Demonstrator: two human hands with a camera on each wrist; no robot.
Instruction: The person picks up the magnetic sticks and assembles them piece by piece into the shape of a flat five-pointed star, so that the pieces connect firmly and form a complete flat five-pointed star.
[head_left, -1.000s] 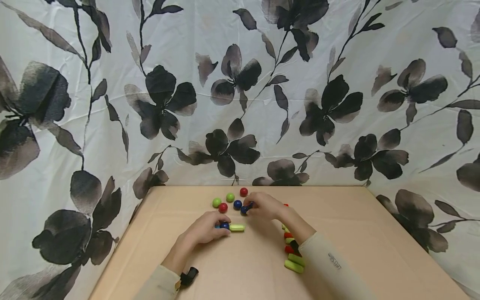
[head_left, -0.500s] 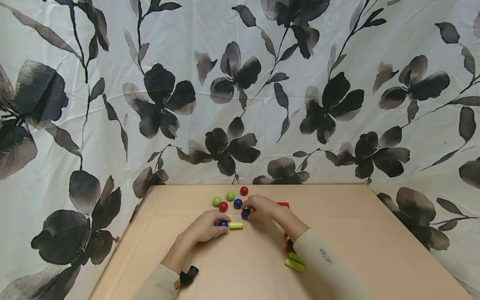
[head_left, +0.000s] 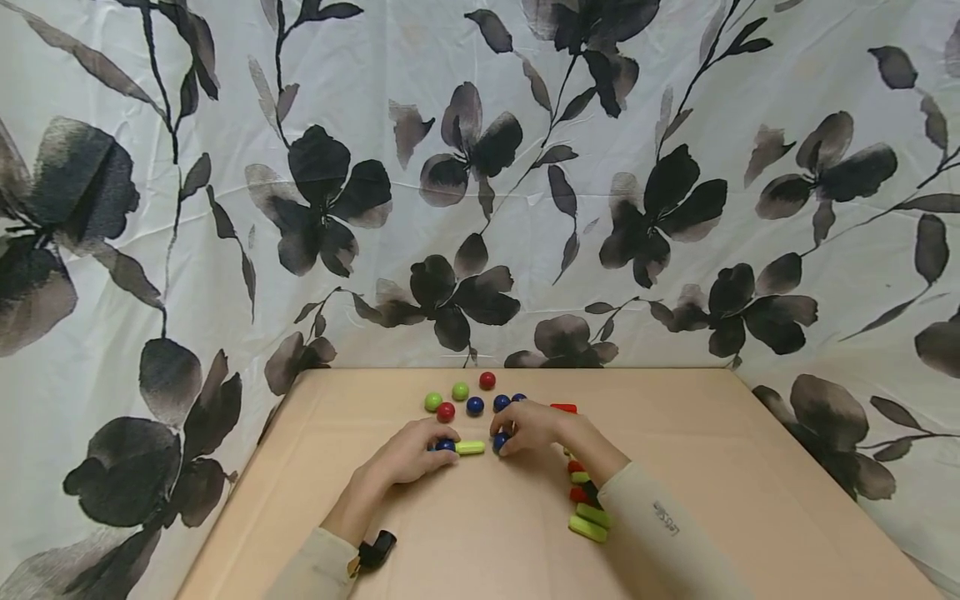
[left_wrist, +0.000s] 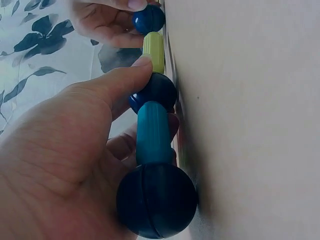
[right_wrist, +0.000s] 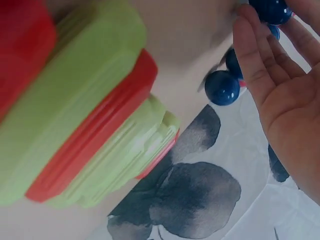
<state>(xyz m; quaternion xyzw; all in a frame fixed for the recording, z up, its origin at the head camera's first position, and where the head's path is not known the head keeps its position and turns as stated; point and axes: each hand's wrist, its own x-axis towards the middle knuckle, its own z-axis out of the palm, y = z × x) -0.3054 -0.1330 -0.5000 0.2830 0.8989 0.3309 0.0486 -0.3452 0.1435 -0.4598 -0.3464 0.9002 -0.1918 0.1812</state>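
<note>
My left hand (head_left: 408, 454) grips a joined toy chain at its middle blue ball (left_wrist: 156, 95). In the left wrist view, a light blue rod (left_wrist: 153, 132) links that ball to a larger-looking dark blue ball (left_wrist: 156, 200) nearest the camera. A light green rod (head_left: 470, 447) sticks out from the middle ball toward the right. Just off the rod's free end, my right hand (head_left: 536, 423) pinches a loose blue ball (head_left: 500, 442) between thumb and fingers. In the right wrist view this held ball (left_wrist: 148, 19) is partly cut off by the frame's top edge.
Blue balls (head_left: 475, 406), red balls (head_left: 446, 412) and green balls (head_left: 433, 402) lie behind the hands. Under the right forearm runs a row of green rods (head_left: 588, 529) and red rods (head_left: 578, 495). A red rod (head_left: 564, 408) lies farther back on the table (head_left: 712, 483).
My right hand has drawn the blue ball from the back group toward the green rod's end, uncovering other blue balls behind. My left hand has hardly moved and keeps its grip.
</note>
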